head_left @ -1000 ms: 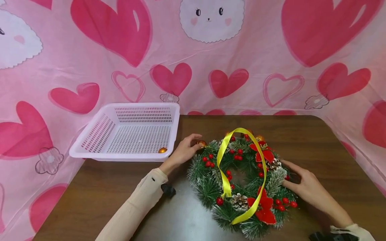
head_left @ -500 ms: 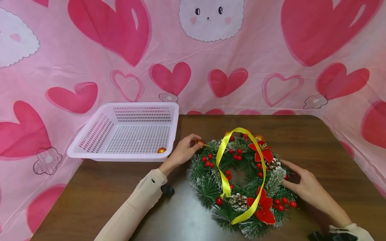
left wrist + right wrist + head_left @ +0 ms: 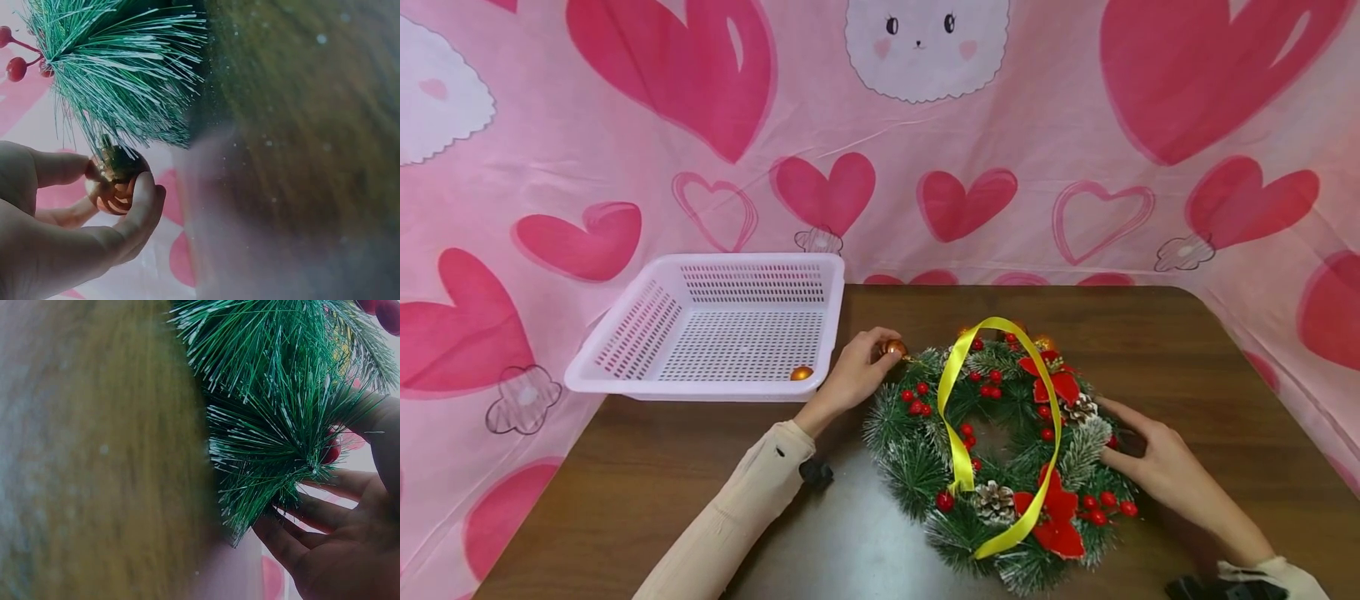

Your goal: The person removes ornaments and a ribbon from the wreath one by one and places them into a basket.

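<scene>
Pink fabric [image 3: 1037, 92] printed with hearts and fluffy white faces hangs behind a brown wood-grain table [image 3: 1157, 342]. On the table, right of centre, lies a Christmas wreath [image 3: 913, 479] of frosted green needles, dressed with red berries [image 3: 917, 407], two pine cones [image 3: 995, 503] and two red poinsettias [image 3: 1062, 521]; a yellow ribbon [image 3: 951, 392] loops above it. At the wreath's far left edge, the left hand [image 3: 853, 368] pinches a shiny copper-gold bauble [image 3: 892, 347] between thumb and fingers, and in the left wrist view needle tips overlap the bauble's top; whether it is fastened there cannot be told. The right hand [image 3: 1172, 475] rests against the wreath's right side, thumb and fingers spread and mostly extended, their tips among the needles. Both arms wear cream sleeves [image 3: 737, 504]. To the left, near the left hand, stands a white perforated plastic basket [image 3: 692, 388], with a single gold bauble [image 3: 801, 373] inside, by its near right corner.
</scene>
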Demonstrator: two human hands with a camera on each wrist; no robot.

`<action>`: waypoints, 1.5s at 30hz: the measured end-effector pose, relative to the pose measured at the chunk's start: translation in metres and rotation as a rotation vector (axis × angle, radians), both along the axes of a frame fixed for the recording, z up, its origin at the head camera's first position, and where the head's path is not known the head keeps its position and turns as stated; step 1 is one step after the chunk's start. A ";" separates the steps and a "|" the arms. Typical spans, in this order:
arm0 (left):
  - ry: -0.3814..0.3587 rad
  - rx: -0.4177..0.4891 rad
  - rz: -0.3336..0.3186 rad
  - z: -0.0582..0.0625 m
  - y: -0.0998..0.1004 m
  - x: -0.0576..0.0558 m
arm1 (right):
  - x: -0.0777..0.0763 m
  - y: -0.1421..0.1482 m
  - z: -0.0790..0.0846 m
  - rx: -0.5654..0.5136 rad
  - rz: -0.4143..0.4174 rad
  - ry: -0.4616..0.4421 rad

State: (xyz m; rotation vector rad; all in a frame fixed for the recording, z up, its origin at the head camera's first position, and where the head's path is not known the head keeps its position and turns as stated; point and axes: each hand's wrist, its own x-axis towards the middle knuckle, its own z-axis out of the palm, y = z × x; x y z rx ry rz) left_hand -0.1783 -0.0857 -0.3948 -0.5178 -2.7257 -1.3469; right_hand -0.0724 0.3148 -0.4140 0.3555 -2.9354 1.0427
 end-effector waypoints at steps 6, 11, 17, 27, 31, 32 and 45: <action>0.020 0.004 -0.004 0.003 0.000 0.002 | 0.000 -0.001 0.000 0.006 -0.002 -0.009; 0.027 0.005 -0.001 0.005 0.001 0.003 | -0.001 0.000 0.000 0.005 0.000 -0.007; 0.039 0.008 0.002 0.007 0.002 0.004 | -0.001 0.000 0.000 0.007 -0.002 -0.003; 0.025 0.033 0.000 0.013 0.002 0.006 | 0.001 0.000 0.001 0.010 -0.007 -0.048; 0.039 0.039 -0.001 0.014 0.003 0.007 | 0.001 0.000 0.001 0.015 -0.005 -0.048; 0.043 0.041 -0.001 0.014 0.003 0.007 | 0.001 -0.001 0.001 0.019 -0.006 -0.042; 0.050 0.076 -0.018 0.020 0.005 0.011 | 0.000 -0.001 0.000 0.013 -0.003 -0.009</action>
